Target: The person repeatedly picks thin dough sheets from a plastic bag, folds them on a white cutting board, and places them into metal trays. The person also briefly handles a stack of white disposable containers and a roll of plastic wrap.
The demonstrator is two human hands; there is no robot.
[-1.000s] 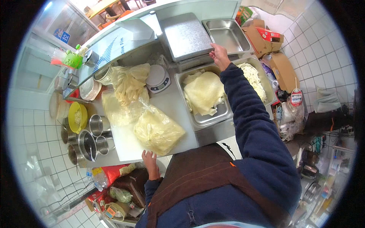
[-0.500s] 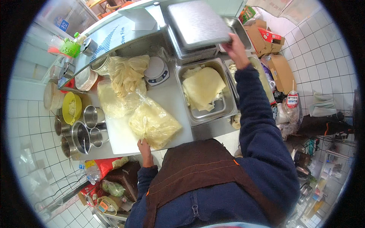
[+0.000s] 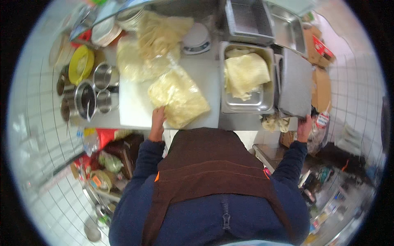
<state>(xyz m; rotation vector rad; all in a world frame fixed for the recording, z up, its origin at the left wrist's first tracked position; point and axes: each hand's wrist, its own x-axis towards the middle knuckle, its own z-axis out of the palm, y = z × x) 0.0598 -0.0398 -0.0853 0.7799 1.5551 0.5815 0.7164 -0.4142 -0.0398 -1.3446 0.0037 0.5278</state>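
Observation:
My left hand (image 3: 158, 122) is closed on the near corner of a clear plastic bag (image 3: 179, 97) holding pale yellow thin sheets, which lies on the white cutting board (image 3: 133, 107). At the far right, my right hand (image 3: 304, 128) grips the near edge of a flat grey metal lid (image 3: 295, 84). This lid covers most of a pan at the counter's right side. Between the hands stands a steel pan (image 3: 267, 107) with folded pale yellow sheets (image 3: 247, 74) inside. Behind it is an uncovered deep metal container (image 3: 251, 20).
A white scale (image 3: 196, 39) and another bag of yellow sheets (image 3: 135, 61) sit toward the back. Steel pots (image 3: 104, 76) and a yellow colander (image 3: 81, 63) crowd the left side. Cardboard boxes (image 3: 321, 88) line the right wall; a shallow steel pan (image 3: 289, 28) is at back right.
My right hand has brought the metal lid from above the back container to the right and nearer, over the right-hand pan. My left hand stays at the bag's corner. The view has shifted.

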